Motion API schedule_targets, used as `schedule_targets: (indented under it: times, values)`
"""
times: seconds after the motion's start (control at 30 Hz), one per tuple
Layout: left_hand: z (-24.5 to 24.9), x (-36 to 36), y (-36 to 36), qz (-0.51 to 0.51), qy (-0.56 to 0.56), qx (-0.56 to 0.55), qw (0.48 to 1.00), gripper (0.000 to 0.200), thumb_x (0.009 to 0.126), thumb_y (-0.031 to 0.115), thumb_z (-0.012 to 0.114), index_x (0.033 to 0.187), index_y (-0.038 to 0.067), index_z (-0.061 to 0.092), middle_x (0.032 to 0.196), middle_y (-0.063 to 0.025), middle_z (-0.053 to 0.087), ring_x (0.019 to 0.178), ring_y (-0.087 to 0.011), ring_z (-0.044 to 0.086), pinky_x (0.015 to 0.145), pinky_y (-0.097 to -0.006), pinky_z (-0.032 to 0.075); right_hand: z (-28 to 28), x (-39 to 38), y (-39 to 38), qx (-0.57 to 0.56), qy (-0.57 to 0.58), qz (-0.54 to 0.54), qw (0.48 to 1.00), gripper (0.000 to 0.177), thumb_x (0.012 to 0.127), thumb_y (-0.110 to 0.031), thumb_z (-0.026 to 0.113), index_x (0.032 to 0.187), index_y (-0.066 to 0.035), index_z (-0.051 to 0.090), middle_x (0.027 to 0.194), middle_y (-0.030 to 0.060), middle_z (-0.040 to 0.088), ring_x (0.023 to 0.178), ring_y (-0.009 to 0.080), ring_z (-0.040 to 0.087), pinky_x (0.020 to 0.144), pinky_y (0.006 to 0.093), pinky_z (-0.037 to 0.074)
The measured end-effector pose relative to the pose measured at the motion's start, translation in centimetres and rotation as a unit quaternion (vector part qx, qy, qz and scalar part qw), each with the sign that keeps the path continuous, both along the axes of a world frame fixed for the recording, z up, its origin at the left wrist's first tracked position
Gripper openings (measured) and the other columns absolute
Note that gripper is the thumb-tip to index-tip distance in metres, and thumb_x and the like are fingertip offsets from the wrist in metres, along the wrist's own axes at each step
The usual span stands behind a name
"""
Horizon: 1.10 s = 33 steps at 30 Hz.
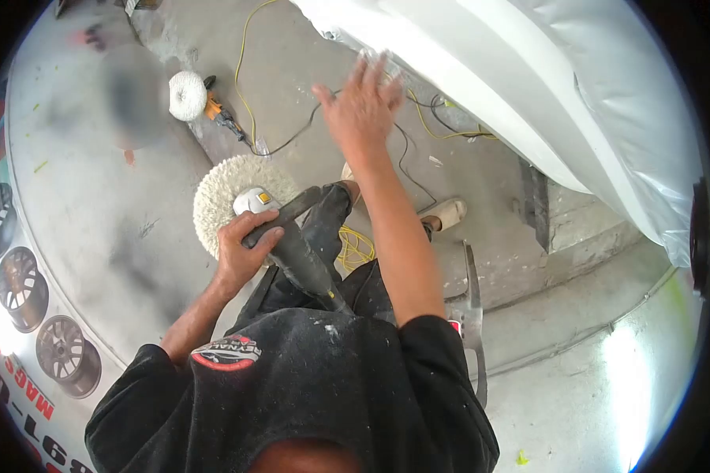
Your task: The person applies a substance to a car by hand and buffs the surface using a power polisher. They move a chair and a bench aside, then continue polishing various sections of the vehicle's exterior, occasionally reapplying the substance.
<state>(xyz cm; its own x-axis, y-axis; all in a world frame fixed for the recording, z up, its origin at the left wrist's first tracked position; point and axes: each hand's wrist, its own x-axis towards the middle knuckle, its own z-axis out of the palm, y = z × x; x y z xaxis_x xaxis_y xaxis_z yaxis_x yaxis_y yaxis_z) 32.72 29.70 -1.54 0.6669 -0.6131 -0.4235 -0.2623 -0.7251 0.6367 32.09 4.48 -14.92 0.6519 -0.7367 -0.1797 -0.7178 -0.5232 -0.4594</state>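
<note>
My left hand [243, 246] is closed around the side handle of a polisher [301, 264] with a dark body and a whitish front housing. Its round, shaggy cream wool pad [217, 201] faces away to the left. The tool's body lies back over my lap, its rear end near my shirt. Out ahead, my right hand [363, 109] is raised with fingers spread and slightly blurred, holding nothing. Its fingertips overlap the lower edge of white plastic sheeting [481, 71] in this view.
A second, orange polisher [218, 109] with a white pad lies on the floor ahead left. Yellow and black cords [282, 148] run across the concrete. A concrete block [580, 217] stands at right. Pictured wheel rims [22, 288] line a banner on the left.
</note>
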Motion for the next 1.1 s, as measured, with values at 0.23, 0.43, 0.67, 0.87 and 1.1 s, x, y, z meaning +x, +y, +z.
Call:
schedule_targets:
  times: [0.23, 0.43, 0.67, 0.87, 1.1]
  values:
    - [1.8, 0.7, -3.4, -0.037, -0.018, -0.034, 0.999, 0.027, 0.083, 0.009, 0.081, 0.109, 0.002, 0.077, 0.083, -0.0104, 0.071, 0.076, -0.0191, 0.068, 0.073, -0.0317, 0.052, -2.0, -19.4, 9.2, 0.561, -0.002, 0.017, 0.828, 0.076, 0.095, -0.049, 0.066, 0.141, 0.009, 0.049, 0.138, 0.0259, 0.060, 0.125, 0.0385, 0.060, 0.104, 0.0444, 0.046]
    - [2.6, 0.0, -9.0, -0.052, 0.007, -0.108, 0.993, 0.029, 0.082, 0.007, 0.081, 0.110, 0.001, 0.077, 0.088, -0.0082, 0.072, 0.082, -0.0140, 0.066, 0.075, -0.0284, 0.052, 4.1, -27.5, 14.4, 0.795, -0.188, -0.105, 0.567, 0.102, 0.089, -0.053, 0.071, 0.158, 0.007, 0.027, 0.159, 0.0236, 0.041, 0.151, 0.0301, 0.035, 0.122, 0.0378, 0.028]
    - [6.3, -4.9, -14.2, -0.246, 0.081, -0.002, 0.966, 0.057, 0.080, 0.004, 0.079, 0.135, 0.004, 0.065, 0.103, -0.0115, 0.075, 0.096, -0.0161, 0.068, 0.088, -0.0331, 0.053, 5.5, -31.3, 13.9, 0.566, -0.154, -0.087, 0.805, 0.108, 0.070, -0.035, 0.085, 0.158, -0.004, 0.031, 0.137, 0.0299, 0.059, 0.128, 0.0455, 0.058, 0.108, 0.0451, 0.046]
    - [6.3, -13.1, -16.8, -0.307, 0.025, 0.173, 0.936, 0.047, 0.077, 0.012, 0.073, 0.121, -0.001, 0.064, 0.085, -0.0190, 0.070, 0.078, -0.0266, 0.067, 0.075, -0.0391, 0.051, 2.4, -37.9, 14.3, 0.549, -0.142, -0.056, 0.822, 0.090, 0.070, -0.026, 0.081, 0.147, -0.003, 0.041, 0.125, 0.0279, 0.066, 0.118, 0.0457, 0.063, 0.101, 0.0482, 0.050]
    - [5.9, -18.7, -17.8, -0.365, -0.065, 0.136, 0.919, 0.033, 0.078, 0.011, 0.071, 0.107, 0.001, 0.061, 0.080, -0.0198, 0.065, 0.076, -0.0334, 0.066, 0.070, -0.0436, 0.049, 2.1, -42.4, 14.2, 0.491, -0.192, -0.139, 0.838, 0.087, 0.069, -0.029, 0.083, 0.140, 0.006, 0.047, 0.116, 0.0310, 0.069, 0.112, 0.0452, 0.067, 0.096, 0.0467, 0.053]
